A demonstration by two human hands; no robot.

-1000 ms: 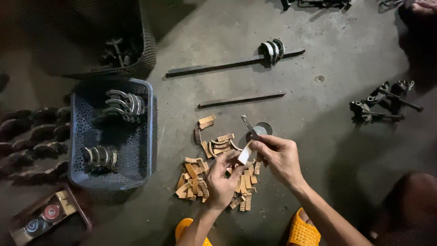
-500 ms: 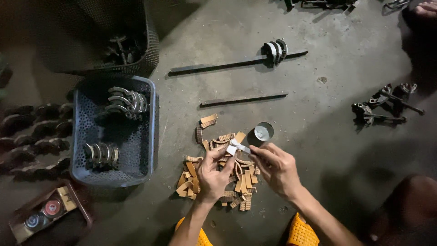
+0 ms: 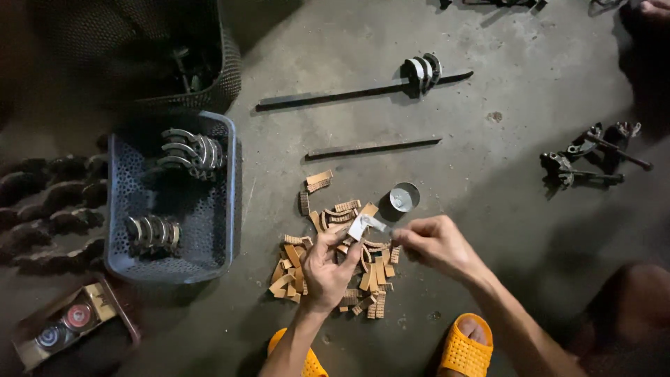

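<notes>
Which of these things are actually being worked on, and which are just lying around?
In use: left hand, right hand, small pale strip, pile of tan curved pieces, little round tin.
Lying about: blue basket, long bar, orange sandals.

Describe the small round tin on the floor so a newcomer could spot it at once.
Start at the heap of tan curved lining pieces on the grey concrete floor. Just beyond its upper right edge sits the small round metal tin, the only shiny circular thing there.

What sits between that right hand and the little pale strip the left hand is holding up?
Nothing visible does. The left hand pinches the pale strip above the pile of tan curved pieces; the right hand is level beside it, with only open air between.
</notes>
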